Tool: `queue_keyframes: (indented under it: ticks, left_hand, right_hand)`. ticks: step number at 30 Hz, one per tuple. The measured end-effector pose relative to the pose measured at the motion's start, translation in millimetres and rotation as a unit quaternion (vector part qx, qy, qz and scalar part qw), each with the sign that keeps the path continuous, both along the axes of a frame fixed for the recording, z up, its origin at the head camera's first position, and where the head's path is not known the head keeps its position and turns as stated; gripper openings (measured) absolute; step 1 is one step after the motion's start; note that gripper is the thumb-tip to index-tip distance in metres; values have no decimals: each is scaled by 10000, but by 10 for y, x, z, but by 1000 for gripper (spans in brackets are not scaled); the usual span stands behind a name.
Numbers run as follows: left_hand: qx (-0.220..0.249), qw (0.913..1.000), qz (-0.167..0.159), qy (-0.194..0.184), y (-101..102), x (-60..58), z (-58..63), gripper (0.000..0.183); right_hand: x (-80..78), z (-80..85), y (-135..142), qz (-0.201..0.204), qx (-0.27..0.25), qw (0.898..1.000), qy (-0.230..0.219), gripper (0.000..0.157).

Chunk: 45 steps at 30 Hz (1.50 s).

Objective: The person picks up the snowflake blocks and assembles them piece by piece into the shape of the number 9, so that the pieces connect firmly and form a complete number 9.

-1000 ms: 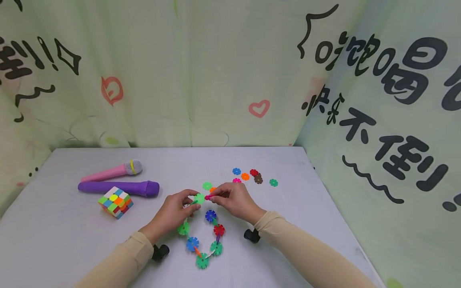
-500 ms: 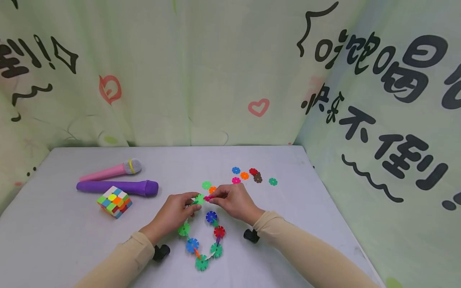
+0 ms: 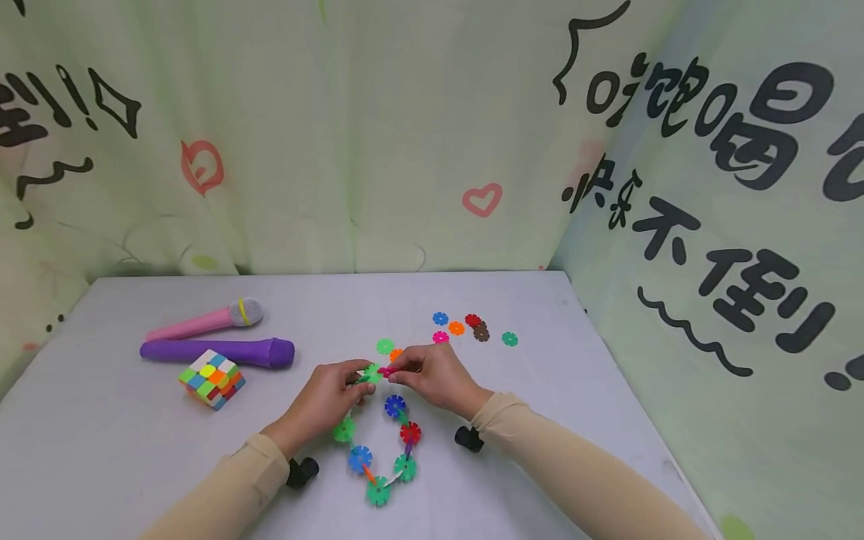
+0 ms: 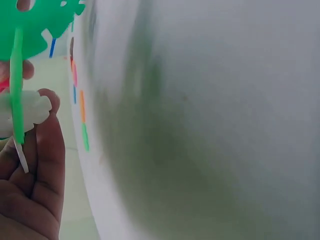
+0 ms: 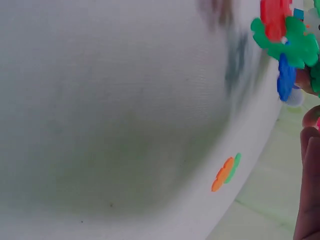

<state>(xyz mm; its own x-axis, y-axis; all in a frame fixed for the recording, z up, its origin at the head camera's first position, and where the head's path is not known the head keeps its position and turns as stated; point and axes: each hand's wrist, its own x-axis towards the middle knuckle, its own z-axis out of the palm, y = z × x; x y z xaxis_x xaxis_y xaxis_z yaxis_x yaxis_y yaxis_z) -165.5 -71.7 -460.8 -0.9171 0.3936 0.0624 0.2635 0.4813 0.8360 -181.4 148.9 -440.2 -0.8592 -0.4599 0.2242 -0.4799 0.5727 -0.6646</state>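
My left hand (image 3: 327,394) pinches a light green notched snowflake disc (image 3: 373,373) at one end of a linked chain. Between the thumb and fingers of my right hand (image 3: 439,377) is a pink snowflake disc (image 3: 385,371), its edge right at the light green one's rim. The chain curves toward me in an unclosed loop, through a green disc (image 3: 379,492) at the bottom and a red disc (image 3: 410,433), up to a dark blue disc (image 3: 394,406) at its other end. In the left wrist view, a white disc (image 4: 37,109) crosses a green one beside the fingers.
Loose discs lie beyond my hands, among them an orange disc (image 3: 456,328), a brown disc (image 3: 481,331) and a green disc (image 3: 509,339). At left are a pink microphone (image 3: 196,323), a purple microphone (image 3: 216,351) and a puzzle cube (image 3: 212,379). Curtains (image 3: 405,135) enclose the table.
The pink disc has come slightly closer to the light green disc. Both hands keep their pinch and nearly the same place, while the head view shifts a little.
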Motion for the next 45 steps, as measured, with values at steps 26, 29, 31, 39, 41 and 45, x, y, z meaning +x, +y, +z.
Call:
queue_keyframes:
  ticks: [26, 29, 31, 39, 41, 45]
  left_hand:
    - [292, 9994, 79, -186, -61, -47, 0, 45]
    - [317, 9991, 140, -252, -72, -43, -22, 46]
    - [293, 9988, 179, -340, -86, -32, -43, 44]
    - [136, 9986, 243, -447, -173, 2, -108, 40]
    - [45, 9990, 198, -386, -186, -5, -112, 41]
    - [-76, 9992, 148, -355, -190, -24, -114, 42]
  right_hand:
    - [-50, -1, 153, 175, 482, 9936, -1004, 21]
    - [-73, -36, 190, 140, 642, 9893, -1302, 22]
    - [-105, -66, 222, 82, 746, 9867, -1441, 22]
    - [-362, -108, 316, -653, 1002, 9806, -1554, 25]
    - [-421, -105, 289, -782, 1121, 9778, -1588, 28]
    - [-507, -115, 179, -845, 1691, 9722, -1383, 33]
